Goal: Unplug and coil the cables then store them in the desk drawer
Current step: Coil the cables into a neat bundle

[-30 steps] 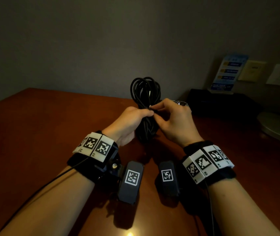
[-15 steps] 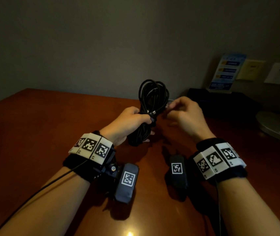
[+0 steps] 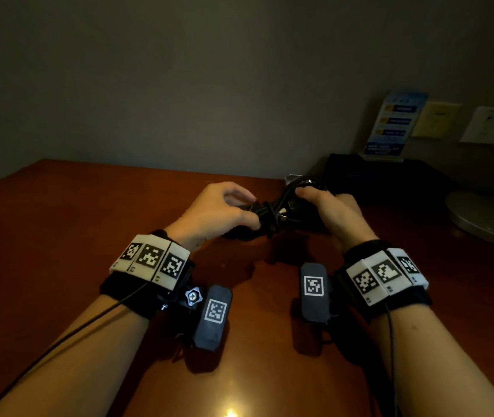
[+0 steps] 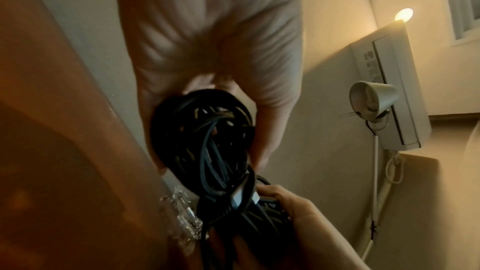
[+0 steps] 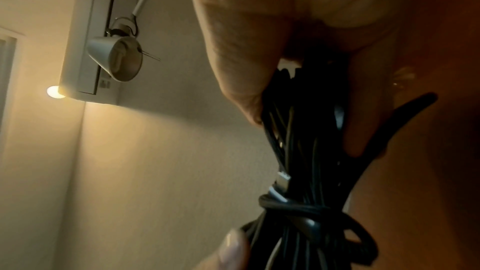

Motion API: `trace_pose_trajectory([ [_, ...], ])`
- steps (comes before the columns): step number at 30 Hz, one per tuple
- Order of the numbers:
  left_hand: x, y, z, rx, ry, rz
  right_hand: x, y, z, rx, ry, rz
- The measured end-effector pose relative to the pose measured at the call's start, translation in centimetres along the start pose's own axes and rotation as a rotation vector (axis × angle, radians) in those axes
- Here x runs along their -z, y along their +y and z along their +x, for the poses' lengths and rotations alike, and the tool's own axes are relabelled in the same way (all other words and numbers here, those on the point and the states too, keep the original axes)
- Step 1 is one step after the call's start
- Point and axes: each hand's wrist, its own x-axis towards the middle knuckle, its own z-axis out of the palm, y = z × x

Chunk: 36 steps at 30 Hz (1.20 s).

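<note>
Wrist rigs nearest, forearms low over the desk (image 3: 59,236). Left hand (image 3: 212,212) curled round one end of the coiled cable bundle (image 3: 272,215), thumb and fingers closed on the strands; index partly lifted. Right hand (image 3: 332,212) gripping the other end, fingers wrapped tight. Bundle held lying across, just above the desktop, between both hands, probably to keep the loops from springing apart. Waist of bundle cinched by turns of its own cord, metal connector (image 5: 281,182) tucked at the wrap, likely to lock it. Clear plug (image 4: 185,221) loose beside the strands. Drawer not in view. Beyond: black box (image 3: 390,179), leaflet (image 3: 396,124), wall.
</note>
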Motion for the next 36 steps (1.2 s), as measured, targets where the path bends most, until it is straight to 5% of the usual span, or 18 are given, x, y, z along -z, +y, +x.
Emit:
trace_pose_trajectory([
  [3,0.2,-0.8,0.4,-0.089,0.094,-0.025,-0.3,0.2,0.0,-0.045,0.018,0.068],
  [7,0.1,-1.2,0.5,-0.219,0.238,0.208,-1.0,-0.1,-0.5,-0.037,-0.03,0.116],
  [14,0.8,-1.7,0.4,-0.082,0.394,0.191,-1.7,-0.1,-1.4,0.105,-0.188,0.0],
  [20,2.0,-2.8,1.2,0.249,0.314,-0.195,-1.5,0.2,-2.0,0.173,-0.306,0.074],
  [28,2.8,-2.1,0.2,0.361,0.17,-0.254,-1.5,0.3,-2.3,0.297,-0.356,0.104],
  [32,3.2,-1.5,0.3,0.265,0.251,-0.321,-1.7,0.0,-2.0,0.292,-0.389,0.123],
  [36,4.0,-0.8,1.0,0.014,0.406,-0.151,-1.6,-0.6,-2.5,0.081,-0.444,0.144],
])
